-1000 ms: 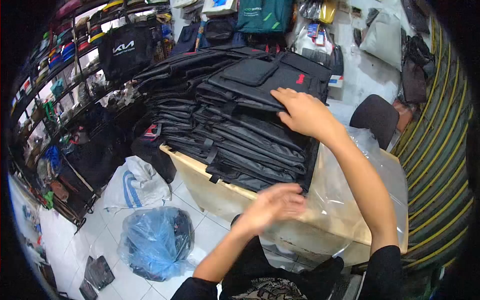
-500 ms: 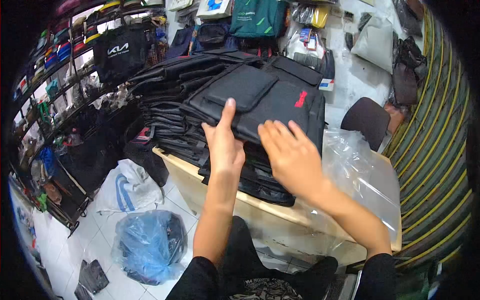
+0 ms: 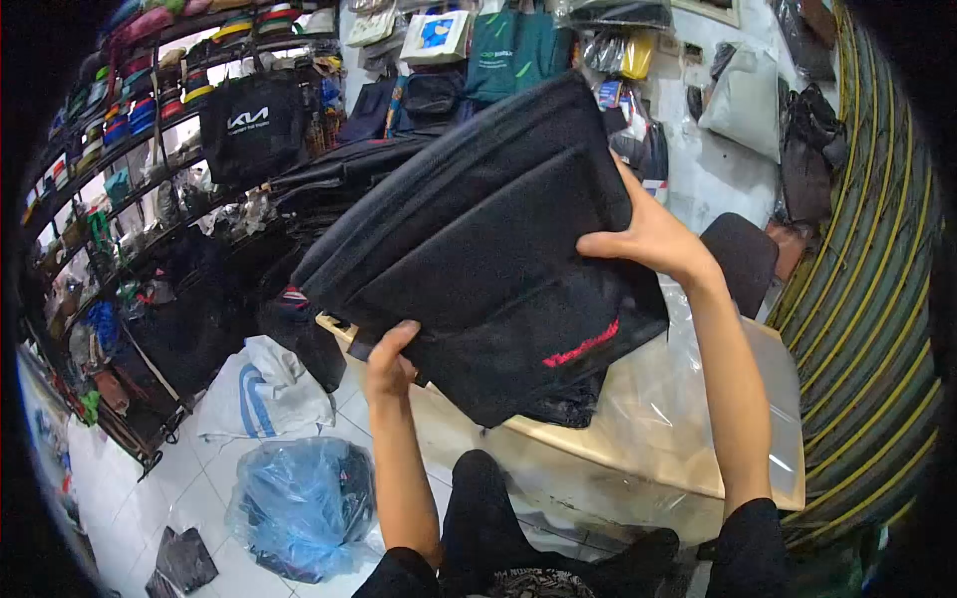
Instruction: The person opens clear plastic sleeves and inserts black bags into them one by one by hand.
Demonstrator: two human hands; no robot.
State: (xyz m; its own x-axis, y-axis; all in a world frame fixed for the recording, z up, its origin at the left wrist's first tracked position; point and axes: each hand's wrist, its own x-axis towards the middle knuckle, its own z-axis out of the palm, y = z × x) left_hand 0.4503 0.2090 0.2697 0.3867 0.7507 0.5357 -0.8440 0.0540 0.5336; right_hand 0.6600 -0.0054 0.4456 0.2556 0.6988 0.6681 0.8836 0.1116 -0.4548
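Observation:
A flat black bag [image 3: 478, 249] with red lettering near its lower right edge is tilted up in front of me, above the table. Its lower left edge is in the grip of my left hand [image 3: 392, 361], thumb on the near face and fingers out of sight behind. My right hand [image 3: 653, 231] holds the right side, its thumb pressed on the face. Under the bag's lower edge, another black item [image 3: 568, 399] in shiny wrapping lies on the light wooden table [image 3: 638, 439]. Behind it rises a stack of black bags [image 3: 334, 174], partly hidden.
Clear plastic sheets [image 3: 688, 399] cover the table's right end. A chair back [image 3: 743, 259] stands beyond. On the tiled floor at left are a white sack [image 3: 261, 389] and a blue plastic bag [image 3: 299, 508]. Crowded shelves [image 3: 130, 130] line the left; bags hang on the wall.
The bag that lay on the stack with its pocketed face up is now lifted and tilted, showing another face. My right hand has moved up to its right side, my left hand lower left.

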